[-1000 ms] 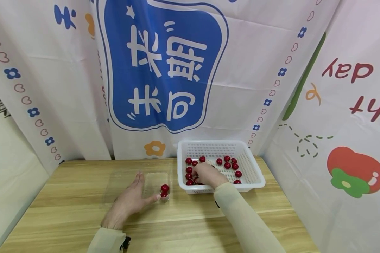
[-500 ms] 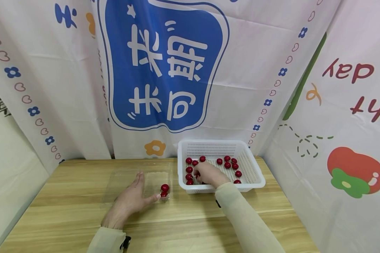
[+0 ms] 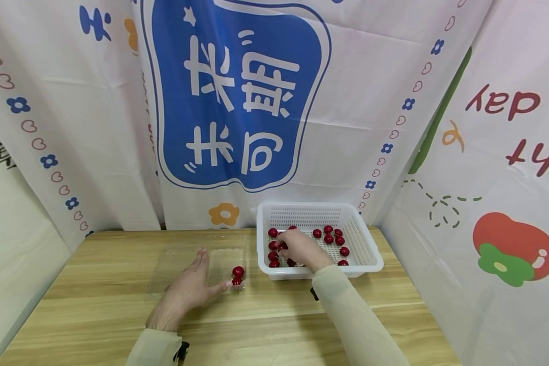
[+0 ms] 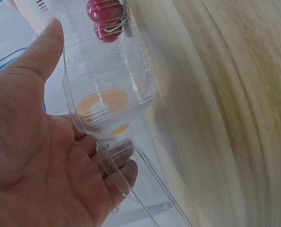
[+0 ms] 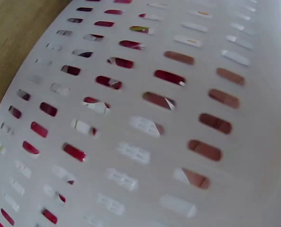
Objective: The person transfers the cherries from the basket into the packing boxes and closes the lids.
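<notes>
My left hand [image 3: 187, 290] rests at a clear plastic clamshell box [image 3: 220, 263], thumb straight along its near rim and fingers spread at the hinge side. The left wrist view shows the fingers relaxed around the hinge of the clear box [image 4: 107, 66]. Two red cherries [image 4: 105, 12], one with a green stem, sit in one end of it. Inside a white perforated basket [image 3: 317, 274] my right hand [image 3: 302, 250] has its fingers curled, pinching a cherry [image 3: 282, 246]. From the right wrist, the basket wall [image 5: 145, 189] hides most of that hand.
More cherries [image 3: 328, 234] lie scattered in the basket, mostly along its left and right sides. The clear lid [image 3: 164, 267] lies opened out to the left of the box. Wooden tabletop [image 3: 256, 325] spreads in front, and a printed cloth [image 3: 119, 193] hangs behind.
My right hand has shifted slightly up and away within the basket, now with a cherry at its fingertips. The left hand and the clear box have stayed in place.
</notes>
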{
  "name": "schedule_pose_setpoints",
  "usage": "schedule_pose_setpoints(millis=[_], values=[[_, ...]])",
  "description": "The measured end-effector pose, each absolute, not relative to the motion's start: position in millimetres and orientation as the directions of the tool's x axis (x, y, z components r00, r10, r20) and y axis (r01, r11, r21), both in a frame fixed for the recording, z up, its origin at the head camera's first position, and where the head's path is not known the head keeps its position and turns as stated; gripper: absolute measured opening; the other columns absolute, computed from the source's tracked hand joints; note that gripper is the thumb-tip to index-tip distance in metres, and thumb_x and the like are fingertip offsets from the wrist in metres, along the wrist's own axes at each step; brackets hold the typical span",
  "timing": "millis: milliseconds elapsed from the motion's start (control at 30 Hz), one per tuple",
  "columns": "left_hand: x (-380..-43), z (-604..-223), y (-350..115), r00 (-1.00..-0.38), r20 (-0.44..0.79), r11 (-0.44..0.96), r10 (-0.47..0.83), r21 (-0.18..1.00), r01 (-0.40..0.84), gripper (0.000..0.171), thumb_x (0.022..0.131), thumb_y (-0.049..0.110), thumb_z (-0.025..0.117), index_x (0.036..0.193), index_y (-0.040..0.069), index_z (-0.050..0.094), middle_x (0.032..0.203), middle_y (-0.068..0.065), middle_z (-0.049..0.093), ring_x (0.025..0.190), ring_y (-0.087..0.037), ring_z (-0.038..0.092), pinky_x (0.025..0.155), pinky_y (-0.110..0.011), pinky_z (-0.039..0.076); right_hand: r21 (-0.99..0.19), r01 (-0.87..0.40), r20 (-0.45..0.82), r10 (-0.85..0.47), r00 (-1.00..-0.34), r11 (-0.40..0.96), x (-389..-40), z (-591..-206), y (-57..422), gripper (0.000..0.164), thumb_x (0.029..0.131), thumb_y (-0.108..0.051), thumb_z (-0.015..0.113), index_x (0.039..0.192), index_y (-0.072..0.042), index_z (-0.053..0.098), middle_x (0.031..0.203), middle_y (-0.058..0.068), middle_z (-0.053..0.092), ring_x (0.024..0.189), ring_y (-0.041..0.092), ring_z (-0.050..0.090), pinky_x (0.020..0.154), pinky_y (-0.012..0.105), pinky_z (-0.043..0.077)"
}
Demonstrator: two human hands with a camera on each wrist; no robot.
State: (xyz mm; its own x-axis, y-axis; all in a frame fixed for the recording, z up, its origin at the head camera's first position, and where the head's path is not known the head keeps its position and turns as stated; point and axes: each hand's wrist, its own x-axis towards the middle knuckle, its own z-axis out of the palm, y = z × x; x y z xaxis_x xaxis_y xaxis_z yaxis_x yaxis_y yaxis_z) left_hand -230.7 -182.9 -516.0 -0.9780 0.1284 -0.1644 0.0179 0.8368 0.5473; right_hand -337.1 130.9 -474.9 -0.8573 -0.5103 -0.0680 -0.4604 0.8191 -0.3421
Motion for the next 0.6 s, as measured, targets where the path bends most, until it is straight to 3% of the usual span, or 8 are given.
schedule_pose_setpoints(millis=[233,600], values=[[-230.6,-516.2,-183.2,-0.978,-0.163,0.838,0.131,0.546,0.022,0.138,0.104,0.072,0.08,0.182,-0.014,0.005,0.191,-0.038,0.004,0.17,-0.066,0.033,0.134,-0.079,0.042,-0.384,-0.45,-0.034,-0.499,-0.866,0.807,-334.4,-466.5,128.4,0.025,0.106,-0.002,0.084,0.131,-0.003,0.087,0.13,0.013,0.088,0.127,0.033,0.082,0.114,0.05,0.068],[-230.1,-517.0,-182.8,-0.979,-0.159,0.836,0.131,0.549,0.023,0.137,0.104,0.071,0.08,0.182,-0.014,0.005,0.191,-0.039,0.004,0.17,-0.067,0.032,0.135,-0.078,0.041,-0.436,-0.44,-0.001,-0.489,-0.872,0.785,-330.0,-456.6,126.0,0.024,0.108,-0.005,0.084,0.132,-0.004,0.086,0.131,0.014,0.088,0.13,0.034,0.081,0.118,0.053,0.066]])
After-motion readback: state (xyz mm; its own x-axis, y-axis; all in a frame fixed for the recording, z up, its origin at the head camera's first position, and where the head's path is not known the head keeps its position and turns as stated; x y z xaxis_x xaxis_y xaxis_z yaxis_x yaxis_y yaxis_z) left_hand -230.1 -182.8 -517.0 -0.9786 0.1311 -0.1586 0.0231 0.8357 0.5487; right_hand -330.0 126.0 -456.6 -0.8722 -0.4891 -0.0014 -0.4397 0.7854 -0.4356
